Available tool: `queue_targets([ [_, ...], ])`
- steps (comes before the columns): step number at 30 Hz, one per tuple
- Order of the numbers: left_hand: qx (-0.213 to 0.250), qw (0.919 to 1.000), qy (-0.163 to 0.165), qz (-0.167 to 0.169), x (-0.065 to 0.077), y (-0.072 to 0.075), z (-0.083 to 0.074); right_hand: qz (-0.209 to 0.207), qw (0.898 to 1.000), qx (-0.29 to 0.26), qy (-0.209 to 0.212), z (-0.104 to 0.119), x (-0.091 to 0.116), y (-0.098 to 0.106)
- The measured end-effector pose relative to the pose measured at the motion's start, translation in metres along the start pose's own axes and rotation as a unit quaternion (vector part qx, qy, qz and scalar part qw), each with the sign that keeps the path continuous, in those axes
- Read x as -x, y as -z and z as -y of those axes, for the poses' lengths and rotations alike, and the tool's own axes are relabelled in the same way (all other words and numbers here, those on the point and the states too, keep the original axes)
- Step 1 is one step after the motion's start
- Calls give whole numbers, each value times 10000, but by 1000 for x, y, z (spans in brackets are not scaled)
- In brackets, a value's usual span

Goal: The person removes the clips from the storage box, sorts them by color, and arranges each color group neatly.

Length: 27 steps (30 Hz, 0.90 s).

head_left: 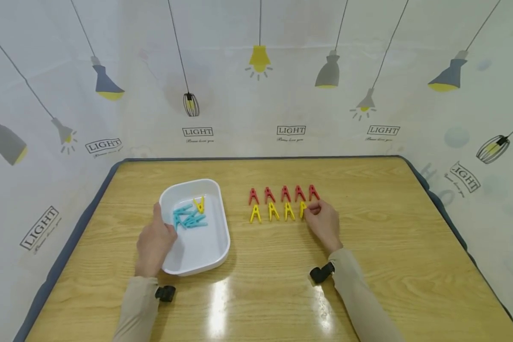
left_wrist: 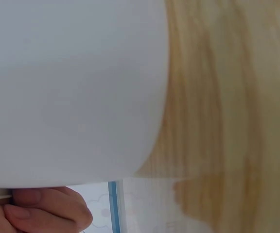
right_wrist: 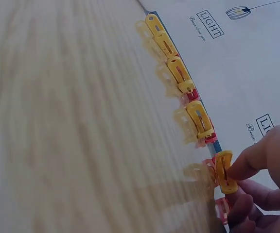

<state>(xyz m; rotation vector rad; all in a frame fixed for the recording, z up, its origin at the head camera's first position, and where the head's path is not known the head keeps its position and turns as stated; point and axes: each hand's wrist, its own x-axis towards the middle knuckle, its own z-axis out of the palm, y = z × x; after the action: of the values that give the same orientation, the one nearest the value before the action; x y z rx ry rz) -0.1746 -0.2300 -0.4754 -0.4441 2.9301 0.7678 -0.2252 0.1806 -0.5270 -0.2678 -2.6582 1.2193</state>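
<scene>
My left hand (head_left: 155, 244) grips the left side of a white tray (head_left: 218, 256), thumb over its rim. Fingers (left_wrist: 57, 208) show at the tray's edge in the left wrist view. Inside the tray lie several light-blue clothespins (head_left: 192, 219) and one yellow clothespin (head_left: 199, 204). To the right, my right hand (head_left: 325, 223) pinches a yellow clothespin (right_wrist: 225, 172) between thumb and fingers, at the right end of a row of yellow clothespins (head_left: 272, 212). Fingers partly cover the row's end in the head view. Behind stands a row of red clothespins (head_left: 285, 194).
Everything is on a glossy wooden table (head_left: 265, 285) with a dark blue edge (head_left: 256, 157). A pale wall covering (head_left: 231, 95) printed with lamps rises behind and at both sides. Black wrist cameras are strapped on both forearms.
</scene>
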Motion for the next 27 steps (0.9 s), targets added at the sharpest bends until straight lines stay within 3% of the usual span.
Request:
queue_targets([
  [8,101,9999,-34,-110,-2,-3,6,423,9988,250,-74,2,1,-1],
  [13,112,9998,-128,-128,-4,-2,6,249,9996,-80,-111,1,1,2],
  [20,65,9997,-162,-183,-4,-1,4,64,9991,-403,152,15,-2,11],
  [27,66,9999,-85,-112,-3,-2,4,112,9985,-415,340,28,-2,15],
])
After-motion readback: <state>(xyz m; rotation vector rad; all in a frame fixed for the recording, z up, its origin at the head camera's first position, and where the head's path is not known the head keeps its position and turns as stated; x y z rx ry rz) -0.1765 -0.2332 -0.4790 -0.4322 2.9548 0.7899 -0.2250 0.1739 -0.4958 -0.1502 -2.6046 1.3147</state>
